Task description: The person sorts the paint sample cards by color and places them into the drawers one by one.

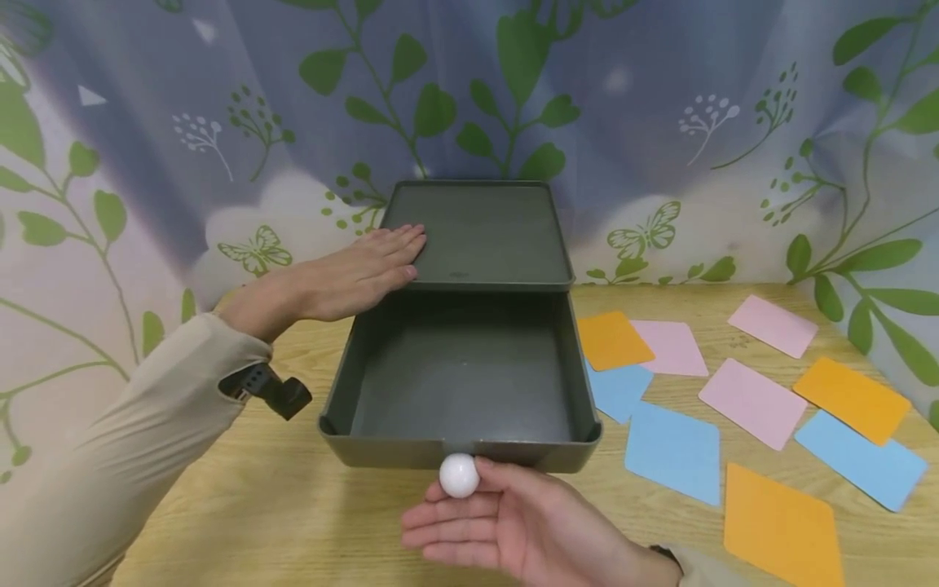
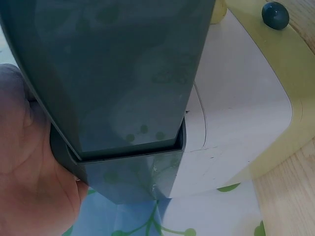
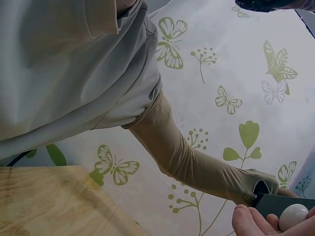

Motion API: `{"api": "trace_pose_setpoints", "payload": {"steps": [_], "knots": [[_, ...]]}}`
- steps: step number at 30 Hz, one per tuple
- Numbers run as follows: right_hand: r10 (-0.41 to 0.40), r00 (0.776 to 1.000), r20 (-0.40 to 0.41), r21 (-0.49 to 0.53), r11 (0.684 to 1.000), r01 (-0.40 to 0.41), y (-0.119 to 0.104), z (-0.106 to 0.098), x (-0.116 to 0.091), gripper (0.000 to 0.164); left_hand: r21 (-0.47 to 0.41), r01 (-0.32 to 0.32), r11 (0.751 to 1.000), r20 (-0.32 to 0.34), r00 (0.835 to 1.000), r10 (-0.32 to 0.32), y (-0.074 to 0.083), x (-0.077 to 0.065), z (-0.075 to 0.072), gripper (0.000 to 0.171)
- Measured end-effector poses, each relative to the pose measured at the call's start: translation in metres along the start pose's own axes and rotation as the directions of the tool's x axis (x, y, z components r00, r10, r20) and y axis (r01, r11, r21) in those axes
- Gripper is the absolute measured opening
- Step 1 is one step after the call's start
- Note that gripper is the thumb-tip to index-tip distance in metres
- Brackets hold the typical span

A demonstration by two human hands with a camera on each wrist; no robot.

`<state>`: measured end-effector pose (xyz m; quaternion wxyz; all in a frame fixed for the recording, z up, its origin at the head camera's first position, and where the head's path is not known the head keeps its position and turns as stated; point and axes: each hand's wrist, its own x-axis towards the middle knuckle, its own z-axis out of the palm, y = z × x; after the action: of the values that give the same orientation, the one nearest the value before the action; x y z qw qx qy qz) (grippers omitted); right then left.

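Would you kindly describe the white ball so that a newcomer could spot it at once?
In the head view, find the dark box on the wooden table, then look to the middle of its near side. There the right grip holds the white ball, whose roundness sets it apart from the flat pink, blue and orange cards.

Head cam looks forward-down over bench [image 1: 242,514]; left wrist close on grey box [image 2: 128,174]; right wrist faces across to curtain [image 3: 211,118], white ball [image 1: 459,475] shared with head.
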<state>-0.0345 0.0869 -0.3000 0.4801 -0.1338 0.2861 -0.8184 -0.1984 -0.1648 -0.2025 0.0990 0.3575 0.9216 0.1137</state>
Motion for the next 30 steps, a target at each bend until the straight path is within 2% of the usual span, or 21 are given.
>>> {"api": "trace_pose_setpoints", "payload": {"steps": [4,12,30], "knots": [[-0.009,1.0,0.029,-0.012,1.0,0.01,-0.003,-0.003,-0.001,0.038,0.001,0.0,1.0,0.0,1.0,0.0,0.0,0.0,0.0,0.057],[-0.149,0.989,0.017,-0.087,0.985,0.15,-0.008,-0.007,0.0,0.038,-0.003,-0.005,1.0,-0.007,1.0,0.005,-0.001,0.0,0.001,0.057],[-0.127,0.992,-0.018,-0.119,0.985,0.124,-0.01,-0.005,0.01,0.038,0.008,0.0,1.0,-0.02,1.0,0.0,-0.002,0.001,0.001,0.057]]}}
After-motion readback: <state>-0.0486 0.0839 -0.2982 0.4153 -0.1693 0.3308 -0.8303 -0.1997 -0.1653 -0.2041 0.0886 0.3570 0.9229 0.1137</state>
